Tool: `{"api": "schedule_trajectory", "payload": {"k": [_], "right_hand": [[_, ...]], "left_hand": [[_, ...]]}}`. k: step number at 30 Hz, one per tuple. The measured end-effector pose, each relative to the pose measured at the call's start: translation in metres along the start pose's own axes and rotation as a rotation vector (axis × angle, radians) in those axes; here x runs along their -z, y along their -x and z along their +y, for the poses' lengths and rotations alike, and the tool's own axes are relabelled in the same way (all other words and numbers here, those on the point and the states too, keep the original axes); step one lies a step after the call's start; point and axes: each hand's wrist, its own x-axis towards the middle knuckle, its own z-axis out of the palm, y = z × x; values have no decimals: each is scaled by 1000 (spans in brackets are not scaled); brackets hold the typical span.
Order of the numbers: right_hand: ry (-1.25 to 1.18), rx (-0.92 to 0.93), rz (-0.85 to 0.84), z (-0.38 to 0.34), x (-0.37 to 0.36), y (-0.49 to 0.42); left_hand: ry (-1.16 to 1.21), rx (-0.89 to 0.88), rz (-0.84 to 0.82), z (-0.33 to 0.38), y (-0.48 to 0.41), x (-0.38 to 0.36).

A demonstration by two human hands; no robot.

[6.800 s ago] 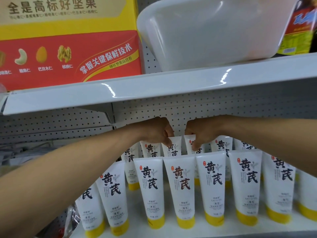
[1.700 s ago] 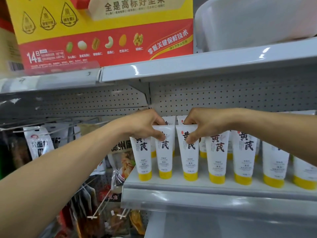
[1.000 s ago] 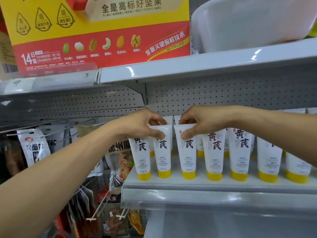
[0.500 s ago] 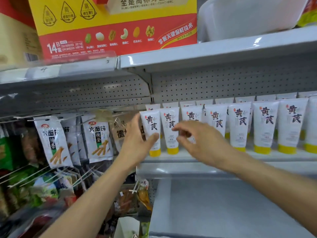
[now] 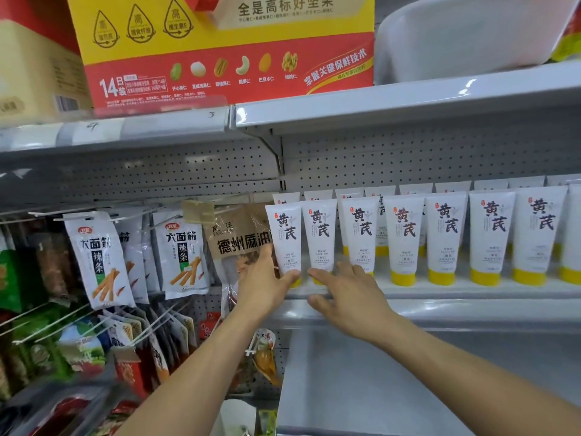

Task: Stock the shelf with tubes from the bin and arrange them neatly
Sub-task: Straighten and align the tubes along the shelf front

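At the left, snack packets (image 5: 100, 259) hung on pegs. Our left hand (image 5: 262, 287) lay open against the leftmost tube (image 5: 286, 234), fingers straight along its side and thumb across its yellow cap. Our right hand (image 5: 352, 297) spread straight fingers at the caps of the next two tubes (image 5: 320, 234). The other tubes (image 5: 446, 234) stood in rows on the shelf (image 5: 471, 289).

Tubes (image 5: 405, 234) read 黄芪; the red box (image 5: 220, 73) reads 14日装.

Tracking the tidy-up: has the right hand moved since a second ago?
Yes. Against the front-row tubes, the right hand has come down from their crimped tops to their yellow caps, at the shelf edge.
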Motion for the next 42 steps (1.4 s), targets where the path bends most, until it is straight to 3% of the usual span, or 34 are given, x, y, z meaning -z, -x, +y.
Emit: {"api": "schedule_trajectory", "payload": {"k": [14,27,30,32,34,38,42], "right_hand": [[51,-84,-53,-13,2,2],[-1,-46,-84,-6,6,4],[-109,-3,-29,0,9,16],[-177,34,55,13,13,27],[-187,55,150,33,16,38],[-192,-29,285,75,24,54],[-66,-100,297,106,30,66]], "left_hand": [[70,13,-66,-15,-15,-4],[68,5,-81,-9,-10,-1],[92,18,25,-2,6,0],[36,-40,218,4,22,0],[26,-158,294,16,41,-3],[-5,-368,160,46,67,-27],[-135,-437,20,70,72,-60]]}}
